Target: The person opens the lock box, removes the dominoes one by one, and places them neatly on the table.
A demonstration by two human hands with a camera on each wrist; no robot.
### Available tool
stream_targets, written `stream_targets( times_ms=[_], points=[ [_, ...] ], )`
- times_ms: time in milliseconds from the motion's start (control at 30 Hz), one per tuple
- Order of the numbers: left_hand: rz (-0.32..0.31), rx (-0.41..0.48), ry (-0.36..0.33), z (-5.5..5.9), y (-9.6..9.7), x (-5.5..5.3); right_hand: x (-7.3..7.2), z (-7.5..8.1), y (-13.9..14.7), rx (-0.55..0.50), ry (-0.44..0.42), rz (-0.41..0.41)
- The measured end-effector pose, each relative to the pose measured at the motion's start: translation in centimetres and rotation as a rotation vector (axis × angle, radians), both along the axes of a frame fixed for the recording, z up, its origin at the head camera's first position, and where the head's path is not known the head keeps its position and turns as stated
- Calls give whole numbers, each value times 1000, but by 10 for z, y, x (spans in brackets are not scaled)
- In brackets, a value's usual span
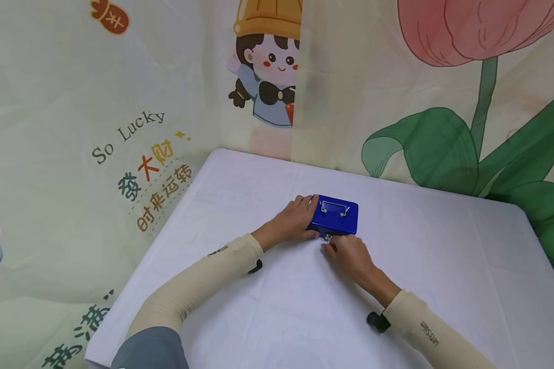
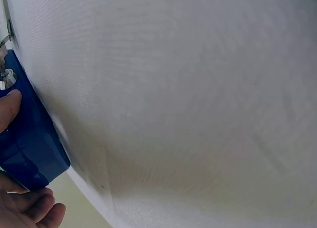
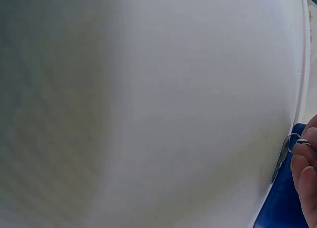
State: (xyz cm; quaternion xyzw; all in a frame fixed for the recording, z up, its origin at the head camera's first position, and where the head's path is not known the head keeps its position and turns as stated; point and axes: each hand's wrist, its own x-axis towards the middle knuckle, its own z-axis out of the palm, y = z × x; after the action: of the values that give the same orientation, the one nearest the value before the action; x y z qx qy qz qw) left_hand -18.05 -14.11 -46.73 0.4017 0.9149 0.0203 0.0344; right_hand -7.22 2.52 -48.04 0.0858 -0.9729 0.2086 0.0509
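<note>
A small blue metal cash box (image 1: 336, 223) with a wire handle (image 1: 334, 208) folded on its lid sits on the white table. My left hand (image 1: 295, 219) grips its left end, thumb on the front face and fingers round the side. Beside that thumb, a silver lock (image 2: 9, 78) juts from the box front. At the lock, my right hand (image 1: 352, 253) pinches a small metal key (image 3: 303, 142) between thumb and fingers. From this key's ring hangs a second key (image 3: 280, 161), close to the box front. The pinched key's tip is hidden.
The white-covered table (image 1: 258, 318) runs back to a printed cloth backdrop (image 1: 332, 138). Black wrist cameras hang under both sleeves, the right one (image 1: 377, 322) low over the tabletop.
</note>
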Motion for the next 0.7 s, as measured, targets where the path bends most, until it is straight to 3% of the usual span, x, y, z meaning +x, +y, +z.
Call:
stream_targets(
  times_ms=[700],
  points=[
    [-11,-1,-9,-2,-1,-4,-5,2,-3,12,-34,20]
  ],
)
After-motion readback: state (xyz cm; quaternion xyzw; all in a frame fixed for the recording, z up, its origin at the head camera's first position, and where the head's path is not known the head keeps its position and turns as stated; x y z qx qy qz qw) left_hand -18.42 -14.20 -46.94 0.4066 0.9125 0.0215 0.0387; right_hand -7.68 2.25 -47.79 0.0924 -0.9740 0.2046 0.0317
